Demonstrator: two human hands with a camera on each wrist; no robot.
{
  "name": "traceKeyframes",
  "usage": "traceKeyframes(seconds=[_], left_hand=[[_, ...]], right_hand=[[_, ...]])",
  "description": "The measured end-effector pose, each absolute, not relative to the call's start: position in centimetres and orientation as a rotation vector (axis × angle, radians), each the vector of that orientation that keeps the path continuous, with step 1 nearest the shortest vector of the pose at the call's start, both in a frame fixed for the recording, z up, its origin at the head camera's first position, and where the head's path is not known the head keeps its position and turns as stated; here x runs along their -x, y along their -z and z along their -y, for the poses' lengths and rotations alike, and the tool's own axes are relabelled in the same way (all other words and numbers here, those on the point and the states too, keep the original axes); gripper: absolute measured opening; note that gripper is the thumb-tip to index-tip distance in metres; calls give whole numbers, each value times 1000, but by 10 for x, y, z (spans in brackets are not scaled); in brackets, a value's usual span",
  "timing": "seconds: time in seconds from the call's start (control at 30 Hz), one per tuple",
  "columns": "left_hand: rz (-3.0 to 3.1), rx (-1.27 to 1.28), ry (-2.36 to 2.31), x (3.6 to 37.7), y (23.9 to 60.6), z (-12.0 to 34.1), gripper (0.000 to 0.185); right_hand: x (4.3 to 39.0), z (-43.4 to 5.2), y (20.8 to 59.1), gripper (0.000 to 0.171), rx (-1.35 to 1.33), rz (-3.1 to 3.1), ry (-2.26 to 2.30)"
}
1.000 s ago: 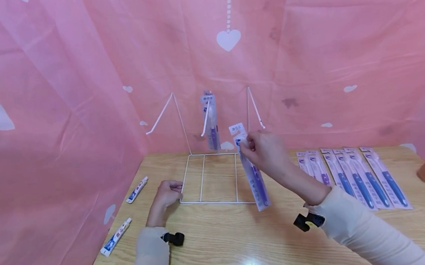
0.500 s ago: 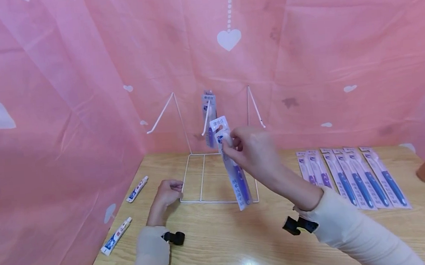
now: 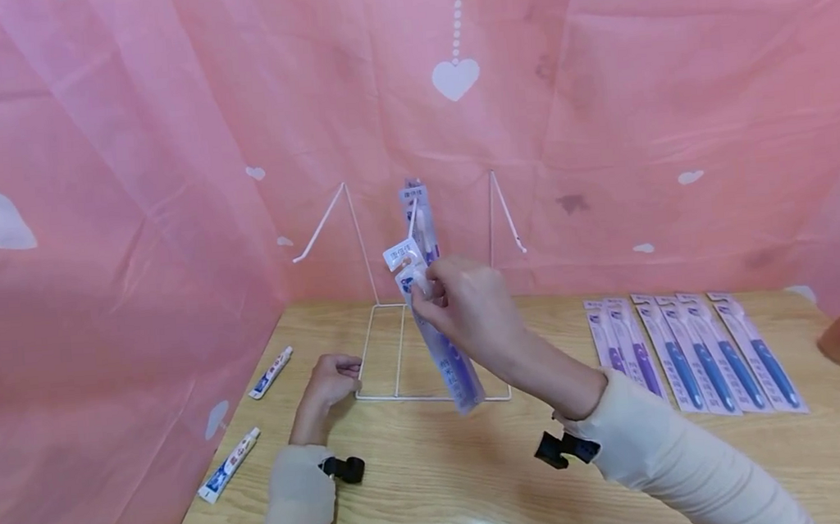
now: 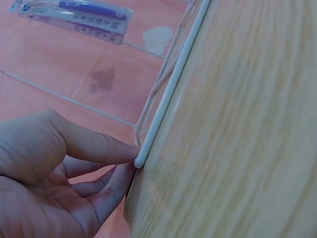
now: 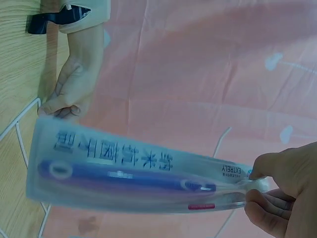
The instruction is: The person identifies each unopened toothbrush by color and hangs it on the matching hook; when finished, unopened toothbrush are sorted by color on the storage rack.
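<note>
packaged toothbrush (image 3: 452, 364) in front of middle hook (image 3: 413, 221), pinched near top by right grip (image 3: 474, 309); left grip (image 3: 333, 381) pinching rack base (image 3: 416, 398). step looks like lining up; next probably calls for threading onto hook.

Wrinkled off-white long sleeves (image 3: 672, 448) each carry a small, angular black wrist mount (image 3: 346, 469).

The toothbrush pack (image 3: 442, 359) looks to me, over my remote feed, like glossy clear plastic; the wire rack (image 4: 172, 84) reads as smooth, coated metal; I see sheen on the grained wood tabletop (image 3: 408, 485); the curtain (image 3: 159, 151) is creased cloth, the sleeves (image 3: 686, 447) matt fabric, the toothpaste tubes (image 3: 272, 374) smooth plastic.
</note>
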State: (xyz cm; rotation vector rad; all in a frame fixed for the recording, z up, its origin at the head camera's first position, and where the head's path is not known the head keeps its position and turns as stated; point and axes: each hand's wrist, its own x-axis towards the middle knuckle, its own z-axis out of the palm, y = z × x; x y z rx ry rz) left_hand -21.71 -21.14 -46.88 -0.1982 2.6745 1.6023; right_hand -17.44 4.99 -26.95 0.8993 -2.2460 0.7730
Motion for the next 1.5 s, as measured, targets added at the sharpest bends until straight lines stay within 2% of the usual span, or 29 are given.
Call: traceKeyframes(seconds=[0.33,0.67,1.17,1.5], left_hand=[[-2673,217,-1588,219,470,213,43],[-2676,207,-1601,218,469,212,42],[-2654,227,-1595,220,470,212,42],[-2673,210,-1587,220,468,210,43]], right_hand=[[190,-41,274,13,-864,2294,-796],[222,-35,281,13,-773,2336,-910],[274,-25,278,14,-473,2475,-1063],[292,-23,276,15,-388,2477,-1028]])
